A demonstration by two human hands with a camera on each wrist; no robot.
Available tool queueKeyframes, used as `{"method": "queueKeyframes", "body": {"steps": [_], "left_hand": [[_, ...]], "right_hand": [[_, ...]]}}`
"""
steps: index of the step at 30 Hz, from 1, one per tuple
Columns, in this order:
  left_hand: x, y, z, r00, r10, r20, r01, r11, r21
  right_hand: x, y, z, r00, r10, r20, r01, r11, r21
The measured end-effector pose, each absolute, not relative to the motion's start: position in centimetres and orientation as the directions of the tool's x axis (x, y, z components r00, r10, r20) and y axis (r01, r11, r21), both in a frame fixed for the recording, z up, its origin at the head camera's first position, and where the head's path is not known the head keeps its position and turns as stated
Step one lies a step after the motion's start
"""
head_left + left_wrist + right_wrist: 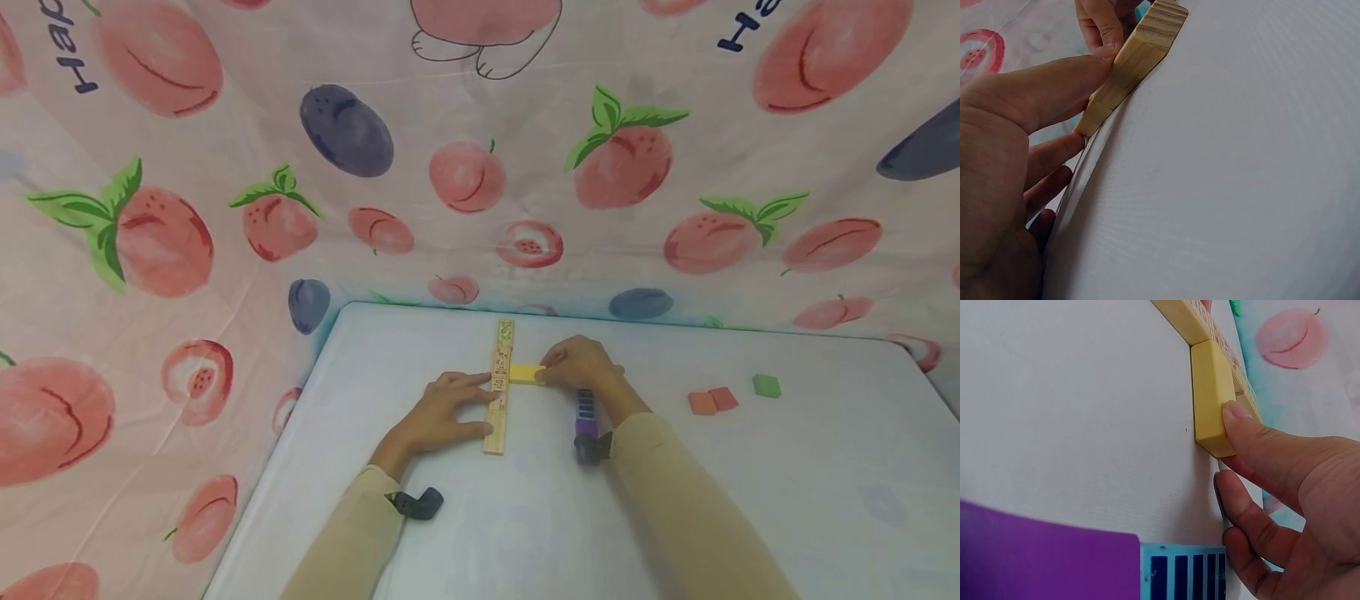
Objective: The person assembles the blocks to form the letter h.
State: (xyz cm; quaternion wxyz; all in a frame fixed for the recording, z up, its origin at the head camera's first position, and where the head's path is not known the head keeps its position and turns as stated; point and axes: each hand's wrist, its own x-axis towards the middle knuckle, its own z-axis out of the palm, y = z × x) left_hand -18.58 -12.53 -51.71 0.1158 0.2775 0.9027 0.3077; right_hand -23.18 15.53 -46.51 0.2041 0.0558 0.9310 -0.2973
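Note:
A narrow line of pale wooden blocks [499,367], some printed with red and green marks, lies lengthwise on the white table. My left hand [447,410] rests along its left side, fingers extended and spread, fingertips touching the wood. On the other side, a plain yellow block [523,374] lies crosswise with its end against the line. My right hand [581,364] pinches the yellow block's outer end; the thumb shows on its face in the right wrist view. Below that hand lies a purple object with a blue, dark-barred panel [1188,569], partly hidden by the wrist in the head view.
To the right, an orange square piece [702,403] and a red one [724,398] lie touching. A green square piece [767,385] sits farther right. A fruit-printed cloth [465,175] hangs behind the table [675,467] and down its left side.

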Motion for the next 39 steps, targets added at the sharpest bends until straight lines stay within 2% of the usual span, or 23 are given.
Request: {"method": "queueKeyframes", "body": {"steps": [31,39], "left_hand": [[-18.3,-12.5,-51.5,-0.816,0.576,-0.045,0.423,0.648,0.634],[-18.5,-12.7,-51.5,-0.809,0.588,-0.018,0.444,0.631,0.636]], "right_hand": [[-23.3,15.6,-46.9,-0.903,-0.018,-0.430,0.229,0.826,-0.515],[-23.7,16.8,-47.8,-0.917,-0.094,-0.387,0.174,0.781,-0.600]]}}
